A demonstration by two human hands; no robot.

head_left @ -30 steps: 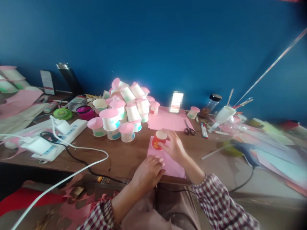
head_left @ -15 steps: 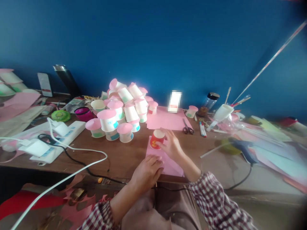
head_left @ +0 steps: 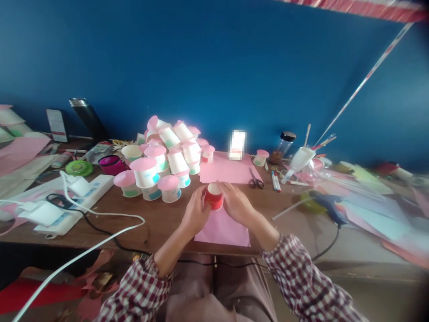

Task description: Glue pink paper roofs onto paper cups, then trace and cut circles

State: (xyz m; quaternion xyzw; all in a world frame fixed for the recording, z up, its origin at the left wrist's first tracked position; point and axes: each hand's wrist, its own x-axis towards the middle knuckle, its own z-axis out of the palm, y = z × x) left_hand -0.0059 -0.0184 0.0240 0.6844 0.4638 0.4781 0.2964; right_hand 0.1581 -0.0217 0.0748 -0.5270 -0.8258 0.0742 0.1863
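Note:
A red paper cup (head_left: 213,202) stands on a pink paper sheet (head_left: 223,230) near the table's front edge, its pale round end facing up. My left hand (head_left: 196,210) closes on the cup's left side, the thumb against its front. From the right, my right hand (head_left: 237,204) holds the cup's other side, fingers reaching round toward the back. To the left rises a pile of white paper cups (head_left: 176,161) with pink paper discs on their ends. Behind the red cup lie more pink sheets (head_left: 226,167) and a pair of scissors (head_left: 256,180).
A power strip (head_left: 72,214) with white plugs and cables lies at the left. Markers (head_left: 275,181), a jar (head_left: 283,145) and a glue gun (head_left: 330,206) are to the right. A phone-like screen (head_left: 237,144), blurred out, leans against the blue wall (head_left: 214,67).
My left hand has come up from the pink sheet to the cup's left side. My right hand stays at the cup. The view has shifted slightly.

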